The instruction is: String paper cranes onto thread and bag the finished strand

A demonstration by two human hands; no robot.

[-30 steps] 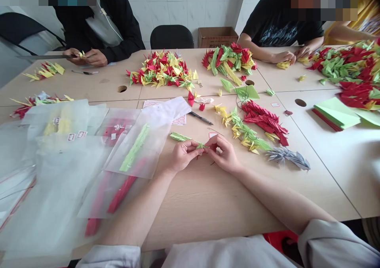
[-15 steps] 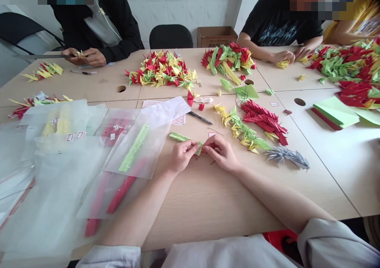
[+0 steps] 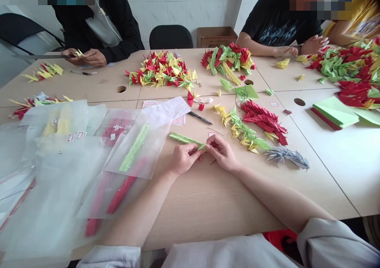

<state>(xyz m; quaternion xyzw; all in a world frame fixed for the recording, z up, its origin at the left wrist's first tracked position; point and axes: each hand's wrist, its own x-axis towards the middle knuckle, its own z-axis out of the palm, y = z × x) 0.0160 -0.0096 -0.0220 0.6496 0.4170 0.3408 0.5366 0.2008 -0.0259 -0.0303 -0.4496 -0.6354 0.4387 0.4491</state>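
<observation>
- Landmark: black pen point(image 3: 202, 118) on the wooden table point(image 3: 208, 204); all places below taken from it, as you sit.
- Green pleated-paper strand point(image 3: 182, 137): near side of pen, slightly L, btwn your hands; far end points up-L, other end at your fingertips.
- Your L hand point(image 3: 181, 159): near side of pen, slightly L; fingers curled, thumb pressed to forefinger w/ strand pinched btwn.
- Your R hand point(image 3: 223, 154): near side, slightly R; thumb + forefinger drawn together on strand's R end, other fingers folded in. Can't tell if thread's in the pinch too.
- Dark thread end point(image 3: 213, 162) pokes out below your R hand; small red bit point(image 3: 202, 157) under your fingertips, mostly hidden.
- Red-edged label point(image 3: 211, 134): near side of pen, just beyond your R hand.
- R of pen: yellow-and-green crane string point(image 3: 236, 130), red paper bundle point(image 3: 265, 119) next to it; grey paper bundle point(image 3: 287, 157) further R, nearer you.
- L of pen: translucent plastic sleeves point(image 3: 68, 189), overlapping; green strip point(image 3: 134, 147) shows thru one. Printed label sheet point(image 3: 151, 103) partly under a sleeve.
- Far side of pen, L: mixed crane pile point(image 3: 163, 70), red/yellow/green.
- Far side, well L: co-worker in black jacket point(image 3: 124, 26), small yellow folded piece point(image 3: 78, 53) in fingers.
- Far side, R: co-worker in black T-shirt point(image 3: 264, 22), forearms on table.
</observation>
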